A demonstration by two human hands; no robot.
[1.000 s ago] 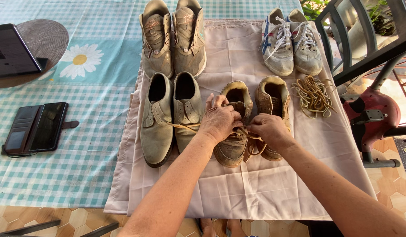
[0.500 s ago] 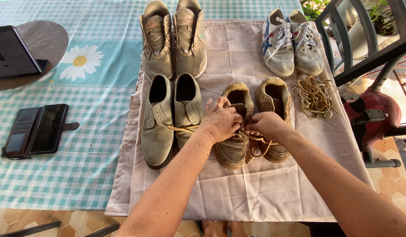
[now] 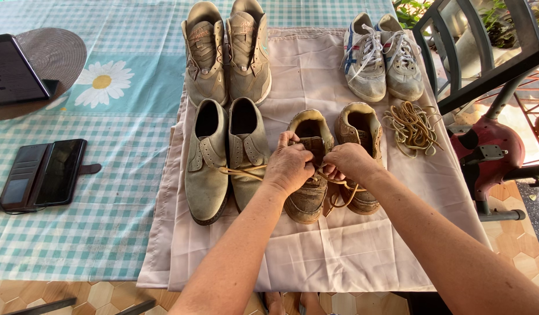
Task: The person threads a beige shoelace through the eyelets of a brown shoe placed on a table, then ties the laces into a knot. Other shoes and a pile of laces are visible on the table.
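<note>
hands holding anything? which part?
Both hands, left and right, pinch the tan lace over the worn brown shoe, near its tongue; exact grip hidden.

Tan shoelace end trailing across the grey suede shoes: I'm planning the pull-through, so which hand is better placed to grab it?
Left hand, probably: tan shoelace end trails beside it; right hand is farther off.
</note>
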